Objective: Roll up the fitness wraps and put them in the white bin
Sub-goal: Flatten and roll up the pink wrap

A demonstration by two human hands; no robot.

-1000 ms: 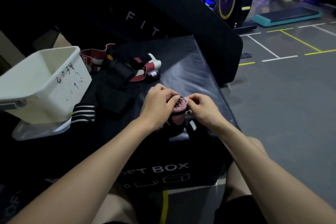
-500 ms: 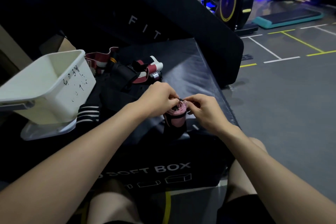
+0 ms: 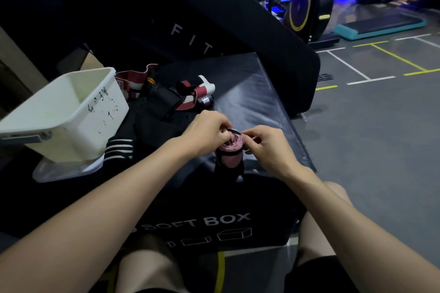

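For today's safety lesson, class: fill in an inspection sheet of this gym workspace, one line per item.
Surface: black soft box, padded top, wraps lying on it.
Job's things: pink wrap, partly rolled, tail hanging; white bin, tilted, handwriting on its side.
Clutter: red wraps and black straps piled beside the bin.
Grippers: left hand and right hand both pinch the pink roll.
Cables: nothing seen.
Surroundings: leaning black mat, step platform, marked floor.
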